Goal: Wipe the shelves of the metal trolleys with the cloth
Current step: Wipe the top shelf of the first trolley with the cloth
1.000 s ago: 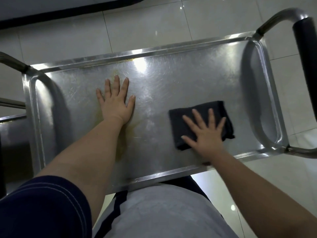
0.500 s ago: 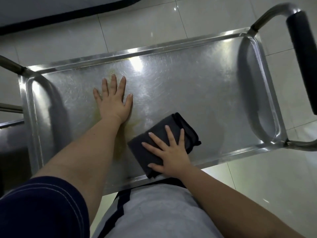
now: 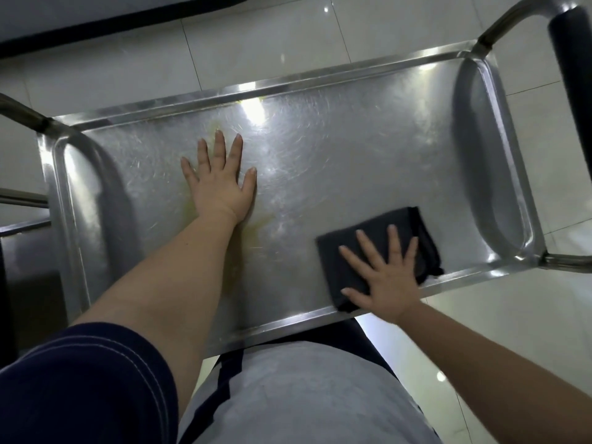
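Note:
The metal trolley's top shelf (image 3: 336,149) fills the middle of the view, scratched and shiny with a raised rim. A folded dark cloth (image 3: 407,232) lies on its near right part. My right hand (image 3: 386,277) presses flat on the cloth with fingers spread, close to the shelf's near rim. My left hand (image 3: 221,181) rests flat on the bare metal left of centre, fingers straight. A faint yellowish smear (image 3: 253,230) shows on the shelf beside my left wrist.
A tubular handle with a black grip (image 3: 570,68) rises at the trolley's right end. Another metal tube (image 3: 22,112) leaves the left end, with a second metal surface (image 3: 25,225) beyond it. White floor tiles (image 3: 480,331) surround the trolley.
My right hand slid the cloth from the right to the near middle of the shelf, then back toward the right. My left hand stayed planted.

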Available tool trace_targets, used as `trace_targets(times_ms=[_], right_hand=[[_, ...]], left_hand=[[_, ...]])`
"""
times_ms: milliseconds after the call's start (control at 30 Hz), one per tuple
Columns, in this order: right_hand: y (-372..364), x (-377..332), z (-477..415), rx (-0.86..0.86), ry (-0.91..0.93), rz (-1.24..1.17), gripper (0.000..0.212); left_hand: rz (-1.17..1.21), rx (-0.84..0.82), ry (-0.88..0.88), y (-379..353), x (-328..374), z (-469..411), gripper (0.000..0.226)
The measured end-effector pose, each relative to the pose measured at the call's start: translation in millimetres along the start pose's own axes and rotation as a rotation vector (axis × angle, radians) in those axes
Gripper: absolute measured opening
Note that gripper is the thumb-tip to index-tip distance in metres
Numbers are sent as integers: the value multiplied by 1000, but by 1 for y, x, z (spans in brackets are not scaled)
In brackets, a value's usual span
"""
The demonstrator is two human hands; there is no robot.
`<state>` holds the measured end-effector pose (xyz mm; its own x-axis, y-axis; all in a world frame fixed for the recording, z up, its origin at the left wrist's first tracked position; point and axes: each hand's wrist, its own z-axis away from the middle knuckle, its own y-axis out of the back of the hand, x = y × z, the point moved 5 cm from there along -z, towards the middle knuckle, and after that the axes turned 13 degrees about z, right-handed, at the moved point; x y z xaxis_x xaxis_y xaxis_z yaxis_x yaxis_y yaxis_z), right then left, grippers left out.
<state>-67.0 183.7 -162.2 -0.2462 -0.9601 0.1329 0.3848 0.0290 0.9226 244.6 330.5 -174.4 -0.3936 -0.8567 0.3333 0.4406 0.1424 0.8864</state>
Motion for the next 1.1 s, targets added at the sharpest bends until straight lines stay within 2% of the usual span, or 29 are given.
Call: trace_targets(times_ms=[133, 200, 267, 400, 500, 633, 767, 867, 1100], right_hand=[[26, -127, -19, -6, 180, -44, 79], [30, -171, -26, -76, 174, -71, 79], [35, -185, -29, -102, 145, -89, 78], [42, -153, -31, -70, 280, -134, 73], [52, -94, -52, -3, 144, -152, 67], [64, -40, -106, -37, -6, -247, 64], [85, -37, -166, 6, -22, -226, 58], [86, -42, -199, 19, -19, -167, 58], [71, -43, -208, 60, -63, -108, 59]], left_hand=[[-15, -3, -4, 4, 0, 1, 64], [-19, -17, -10, 6, 0, 3, 64], [-4, -38, -19, 9, 0, 3, 64], [45, -56, -35, 25, 5, 10, 61], [122, -36, 7, 33, 5, 37, 60], [218, -86, 77, 15, 14, 96, 59], [145, -18, 43, -27, 33, 157, 60], [109, 20, 91, -58, 41, 183, 65], [13, 58, 80, -61, 29, 152, 71]])
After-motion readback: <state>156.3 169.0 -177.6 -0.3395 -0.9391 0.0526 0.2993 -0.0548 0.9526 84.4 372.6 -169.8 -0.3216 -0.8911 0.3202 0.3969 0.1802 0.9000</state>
